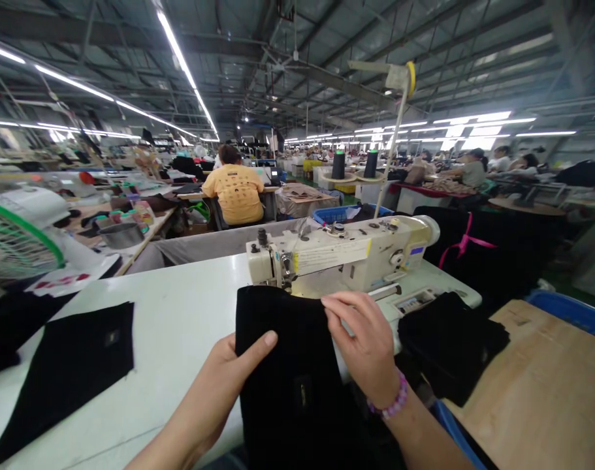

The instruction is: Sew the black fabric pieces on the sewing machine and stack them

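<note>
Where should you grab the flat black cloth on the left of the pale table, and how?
Probably the right edge of the flat black cloth, near its small patch, coming from the right with the left hand once free. It lies flat and nothing covers that edge, so a pinch looks easiest.

A bracelet of round, pink-and-purple beads [399, 400] is worn around the right wrist [381, 385]; both forearms [192, 418] are bared; a short, rounded thumbnail [270, 338] is shown on the left hand [228, 365].

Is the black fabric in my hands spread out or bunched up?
Spread out: the black fabric shows a broad, smooth face between your left hand and right hand. Whether it's doubled over, I can't tell.
</note>
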`<state>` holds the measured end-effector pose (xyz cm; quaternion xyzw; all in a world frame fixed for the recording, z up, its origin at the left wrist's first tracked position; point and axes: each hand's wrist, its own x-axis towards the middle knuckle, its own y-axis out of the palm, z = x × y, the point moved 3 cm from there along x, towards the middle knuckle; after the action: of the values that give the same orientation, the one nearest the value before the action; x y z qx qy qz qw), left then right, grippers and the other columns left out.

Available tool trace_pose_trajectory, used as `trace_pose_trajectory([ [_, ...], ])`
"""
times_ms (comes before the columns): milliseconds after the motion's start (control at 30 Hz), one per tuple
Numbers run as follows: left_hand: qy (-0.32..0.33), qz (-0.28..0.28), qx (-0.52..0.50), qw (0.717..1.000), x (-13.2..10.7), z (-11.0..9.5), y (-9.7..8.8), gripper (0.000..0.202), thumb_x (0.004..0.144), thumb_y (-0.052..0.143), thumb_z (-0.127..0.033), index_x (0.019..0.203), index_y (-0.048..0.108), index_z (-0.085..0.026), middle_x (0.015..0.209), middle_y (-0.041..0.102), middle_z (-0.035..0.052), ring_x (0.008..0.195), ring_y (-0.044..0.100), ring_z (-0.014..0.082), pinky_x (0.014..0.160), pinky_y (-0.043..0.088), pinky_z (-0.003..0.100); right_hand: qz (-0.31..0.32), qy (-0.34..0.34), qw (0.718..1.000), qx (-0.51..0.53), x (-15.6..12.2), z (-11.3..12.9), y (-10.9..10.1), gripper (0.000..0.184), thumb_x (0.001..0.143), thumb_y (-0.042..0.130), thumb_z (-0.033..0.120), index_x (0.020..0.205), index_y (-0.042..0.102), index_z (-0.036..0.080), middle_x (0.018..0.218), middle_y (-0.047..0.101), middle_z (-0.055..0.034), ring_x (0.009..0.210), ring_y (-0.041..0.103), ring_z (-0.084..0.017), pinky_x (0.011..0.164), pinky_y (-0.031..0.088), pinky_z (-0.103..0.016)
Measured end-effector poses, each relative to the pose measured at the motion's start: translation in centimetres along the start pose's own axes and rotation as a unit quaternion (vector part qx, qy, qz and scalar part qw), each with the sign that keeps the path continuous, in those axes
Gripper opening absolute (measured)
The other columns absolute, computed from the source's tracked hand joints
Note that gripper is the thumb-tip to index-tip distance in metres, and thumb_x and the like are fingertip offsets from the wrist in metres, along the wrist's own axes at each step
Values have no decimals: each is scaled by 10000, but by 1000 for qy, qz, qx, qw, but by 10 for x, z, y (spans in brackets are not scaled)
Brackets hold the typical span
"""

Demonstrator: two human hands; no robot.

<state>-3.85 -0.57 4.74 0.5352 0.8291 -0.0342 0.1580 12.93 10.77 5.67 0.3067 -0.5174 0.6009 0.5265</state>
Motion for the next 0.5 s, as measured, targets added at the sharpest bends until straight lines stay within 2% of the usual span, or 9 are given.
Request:
trace_pose_trajectory([
  [67,-6,-14,0,1000,3,2,-1,465,687,821,-546,893,718,-142,805,759,77,694,694,209,665,543,272,5,25,999,40,1,-1,0,216,934,577,50,1068,655,199,988,680,-50,929,634,-160,857,527,-326],
  [167,-20,-32,-1,999,7,2,-4,491,640,840,-574,843,687,-153,718,736,48,588,647,170,564,506,239,16,26,996,87,2,0,-1,213,925,558,41,1039,637,203,959,672,-34,914,629,-148,847,518,-302],
  [300,-69,19,3,997,13,0,-14,515,645,827,-600,807,683,-133,703,725,60,594,648,169,547,499,225,69,12,986,151,2,1,-8,248,886,571,35,1054,606,214,939,657,-23,894,615,-146,823,520,-289],
  [367,-94,72,-7,993,18,0,-21,483,678,825,-564,819,695,-121,741,738,79,610,660,165,579,516,227,125,31,967,220,1,2,-12,254,874,594,46,1051,601,229,932,651,-20,896,611,-153,815,525,-298],
  [433,-104,122,-21,987,22,2,-25,447,686,842,-512,843,708,-115,780,749,92,634,675,161,614,526,219,178,61,930,315,1,4,-12,227,877,612,71,1029,593,239,910,642,-18,867,605,-156,785,529,-305],
  [500,-107,150,-38,982,26,5,-26,418,684,859,-471,849,712,-115,793,753,91,638,680,151,624,526,202,189,89,892,400,0,4,-10,208,878,616,82,1005,577,243,869,630,-13,821,590,-152,735,521,-292],
])
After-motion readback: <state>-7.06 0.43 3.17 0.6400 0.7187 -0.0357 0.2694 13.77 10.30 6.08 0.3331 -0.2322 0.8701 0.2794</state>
